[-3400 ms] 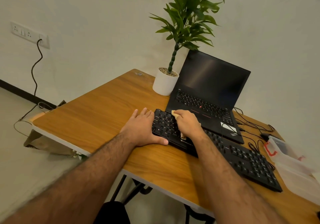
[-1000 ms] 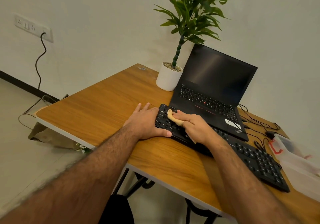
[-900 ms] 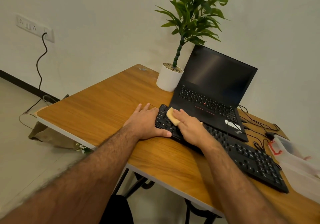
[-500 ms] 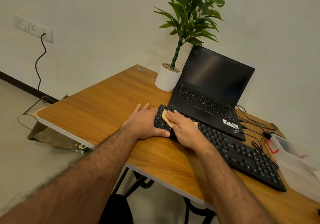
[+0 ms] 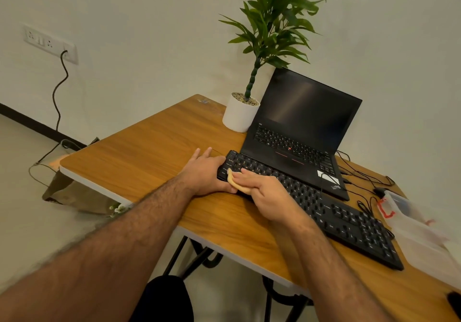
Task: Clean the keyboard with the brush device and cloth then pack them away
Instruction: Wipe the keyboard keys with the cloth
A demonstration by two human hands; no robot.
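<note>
The keyboard [image 5: 324,207] is black with pale key legends, and the cloth [image 5: 237,184] on it is pale yellow. The desk [image 5: 149,157] is orange-brown with wood grain and a white edge. The laptop [image 5: 299,132] is black with red accents. The green plant [image 5: 274,22] stands in a white pot [image 5: 238,118].

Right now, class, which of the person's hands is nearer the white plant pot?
Left. The left hand lies below the white plant pot; the right hand is further down, nearer the camera.
</note>
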